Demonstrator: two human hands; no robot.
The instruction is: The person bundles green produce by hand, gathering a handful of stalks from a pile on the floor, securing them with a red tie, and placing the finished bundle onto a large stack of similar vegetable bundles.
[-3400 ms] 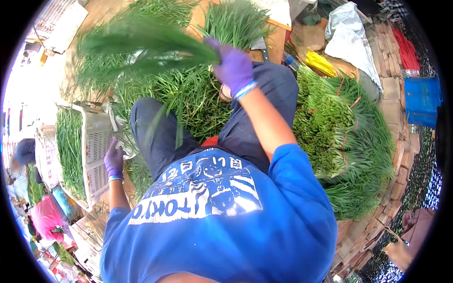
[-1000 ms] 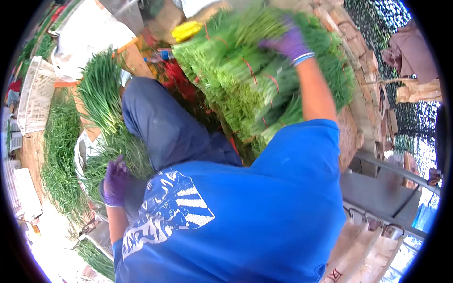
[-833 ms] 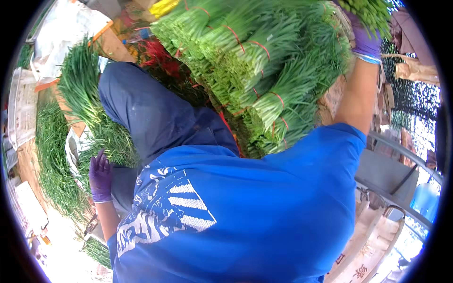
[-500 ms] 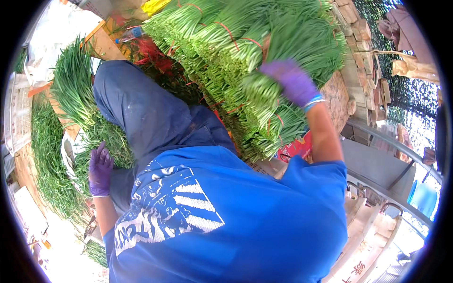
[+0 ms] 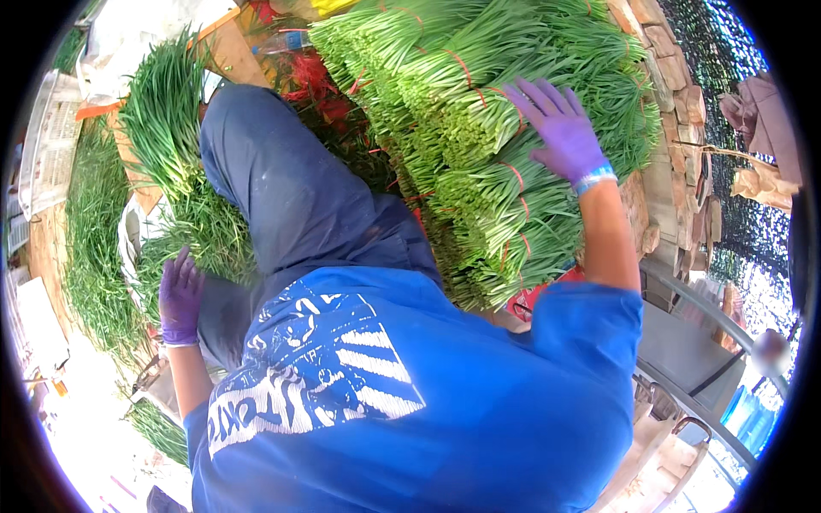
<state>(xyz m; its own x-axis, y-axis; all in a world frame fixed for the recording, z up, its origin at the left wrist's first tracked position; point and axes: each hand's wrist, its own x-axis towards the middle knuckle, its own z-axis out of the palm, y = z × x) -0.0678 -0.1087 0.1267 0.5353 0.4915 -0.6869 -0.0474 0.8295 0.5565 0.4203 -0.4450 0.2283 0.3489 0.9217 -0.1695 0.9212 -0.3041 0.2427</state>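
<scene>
Look first to the right hand (image 5: 560, 137): purple-gloved, fully open, fingers fanned, palm laid flat on the upper flank of the stack of tied green bundles (image 5: 453, 145), gripping nothing. Press with the whole palm rather than the fingertips, so as to spread the load across several bundles and not crush the hollow leaves under one point. Push along the length of the stalks, toward the cut ends facing the lap, not across them; probably the surest way to square the faces without kinking anything. Mind the red bands (image 5: 513, 175) around each bundle: avoid dragging the glove over them, since a slipped band likely means a loosened bundle. Note where the stack sits, up and to the right, just beside the raised dark-trousered knee (image 5: 291, 197), backed on its far side by stacked bricks (image 5: 676, 77); use that backing as a stop and lean the pile into it instead of toward the open edge. Turn next to the left hand (image 5: 180, 295): also gloved, low on the left side, fingers loosely extended and resting against the loose greens (image 5: 184, 222) beside the leg, apparently closed on nothing, though hard to tell for certain with the palm turned away. Brace there for balance while reaching right, and take care not to flatten those unbound leaves.
</scene>
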